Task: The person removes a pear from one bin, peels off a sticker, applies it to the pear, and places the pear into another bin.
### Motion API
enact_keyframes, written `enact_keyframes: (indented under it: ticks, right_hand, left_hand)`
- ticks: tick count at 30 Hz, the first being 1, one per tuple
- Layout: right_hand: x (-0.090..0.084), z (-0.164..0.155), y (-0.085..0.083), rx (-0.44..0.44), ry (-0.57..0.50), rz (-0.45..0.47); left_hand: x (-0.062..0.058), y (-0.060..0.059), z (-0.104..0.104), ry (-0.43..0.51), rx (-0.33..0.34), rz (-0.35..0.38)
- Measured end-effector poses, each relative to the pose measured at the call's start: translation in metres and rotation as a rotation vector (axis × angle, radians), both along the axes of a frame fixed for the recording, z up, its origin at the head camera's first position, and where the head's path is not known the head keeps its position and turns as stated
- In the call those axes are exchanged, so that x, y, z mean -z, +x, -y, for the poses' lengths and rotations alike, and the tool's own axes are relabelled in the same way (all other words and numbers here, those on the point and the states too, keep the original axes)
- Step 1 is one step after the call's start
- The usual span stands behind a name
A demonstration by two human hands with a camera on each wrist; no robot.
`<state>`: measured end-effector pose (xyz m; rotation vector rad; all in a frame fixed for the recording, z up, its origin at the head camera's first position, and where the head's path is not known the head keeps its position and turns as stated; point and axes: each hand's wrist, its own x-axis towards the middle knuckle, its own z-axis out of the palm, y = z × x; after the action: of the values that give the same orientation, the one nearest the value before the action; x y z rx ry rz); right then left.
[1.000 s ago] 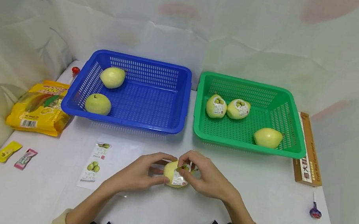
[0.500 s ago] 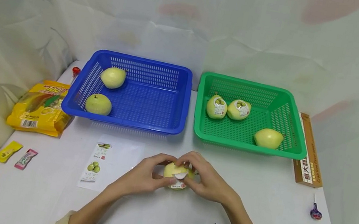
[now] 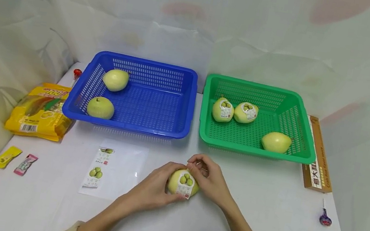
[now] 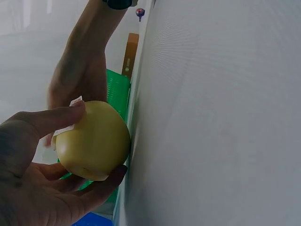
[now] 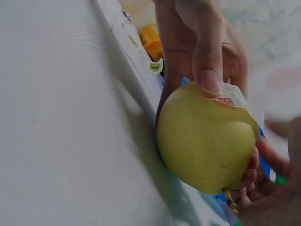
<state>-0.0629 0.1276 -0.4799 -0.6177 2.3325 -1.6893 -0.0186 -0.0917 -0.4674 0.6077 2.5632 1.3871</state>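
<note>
My left hand point(image 3: 157, 188) grips a yellow-green pear point(image 3: 174, 180) from its left side above the white table. The thumb presses the lower edge of a white label point(image 3: 184, 187) that shows green fruit. In the left wrist view the pear point(image 4: 96, 141) sits between thumb and fingers, and a label corner stands off its skin. My right hand point(image 3: 213, 180) is at the pear's upper right, its fingers bent loosely beside it. In the right wrist view this hand is blurred near the pear's stem point(image 5: 229, 200); whether it touches the pear I cannot tell.
A blue basket point(image 3: 186, 109) with two pears and a green basket point(image 3: 257, 150) with three stand behind. A label strip point(image 3: 97, 168) lies on a clear sheet to the left. Yellow bag point(image 3: 41, 110), sweets point(image 3: 6, 157), brown box point(image 3: 319, 155) and lollipop point(image 3: 325, 218) flank the table.
The label was partly covered and bent up; its fruit picture now shows. My right hand has moved off it, towards the upper right. My left thumb has shifted onto the label's lower edge.
</note>
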Motion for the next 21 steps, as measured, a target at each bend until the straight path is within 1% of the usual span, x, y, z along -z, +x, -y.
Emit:
enact_keyframes:
  ticks: [4, 6, 9, 11, 13, 15, 17, 19, 21]
  right_hand:
    - [-0.001, -0.001, 0.005, -0.031, 0.031, -0.051]
    - [0.0, 0.001, 0.006, -0.014, 0.034, -0.057]
    - [0.001, 0.004, 0.007, 0.042, 0.036, -0.033]
    - [0.001, 0.004, 0.007, 0.049, 0.041, -0.023]
    - [0.001, 0.0, 0.007, 0.02, 0.046, -0.029]
    - [0.002, -0.005, 0.006, -0.037, 0.046, -0.033]
    - [0.004, -0.011, 0.006, -0.103, 0.041, -0.052]
    - [0.008, -0.016, 0.006, -0.157, 0.041, -0.097]
    - [0.012, -0.019, 0.007, -0.196, 0.043, -0.171]
  left_hand:
    - [-0.001, -0.001, 0.0, 0.0, 0.002, 0.028]
    - [-0.001, -0.001, 0.0, -0.006, 0.009, 0.03]
    - [-0.002, -0.001, 0.0, -0.015, 0.016, 0.022]
    - [-0.001, -0.001, 0.001, -0.013, 0.012, 0.02]
    - [-0.001, -0.002, 0.002, -0.006, 0.004, 0.031]
    - [0.0, -0.004, 0.005, 0.01, 0.002, 0.055]
    - [0.0, -0.005, 0.008, 0.036, 0.013, 0.094]
    - [0.001, -0.008, 0.012, 0.079, 0.043, 0.148]
    - [0.001, -0.01, 0.016, 0.117, 0.069, 0.203]
